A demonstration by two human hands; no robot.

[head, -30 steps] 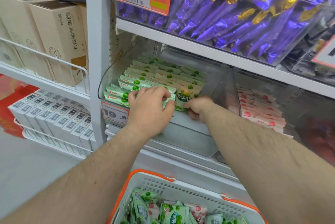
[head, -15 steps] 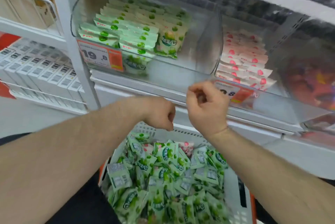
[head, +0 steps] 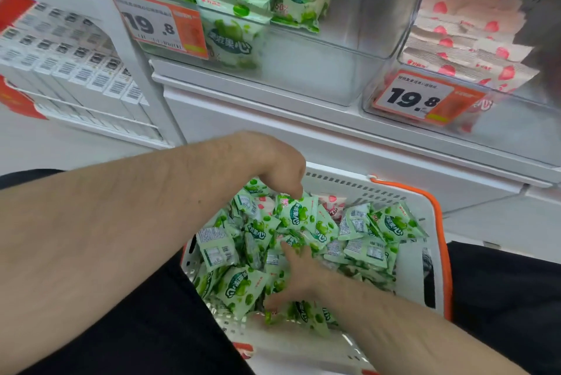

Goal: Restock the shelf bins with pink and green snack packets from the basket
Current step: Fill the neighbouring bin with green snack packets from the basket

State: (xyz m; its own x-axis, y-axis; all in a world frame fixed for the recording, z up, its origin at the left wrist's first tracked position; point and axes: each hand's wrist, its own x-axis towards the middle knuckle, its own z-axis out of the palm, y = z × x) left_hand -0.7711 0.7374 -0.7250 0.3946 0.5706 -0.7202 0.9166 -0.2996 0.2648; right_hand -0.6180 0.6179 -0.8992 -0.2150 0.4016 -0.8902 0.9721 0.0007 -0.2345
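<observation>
In the basket (head: 403,192) at six o'clock, your left hand (head: 273,165) curls down over a green packet (head: 299,213), fingertips hidden, so I cannot tell whether it grips. Your right hand (head: 299,277) lies spread and flat on the green heap, holding nothing. Gather several same-facing packets before lifting. The green bin (head: 318,71) waits at twelve o'clock, the pink bin (head: 501,119) at two; pink packets (head: 332,204) show beneath the green.
</observation>
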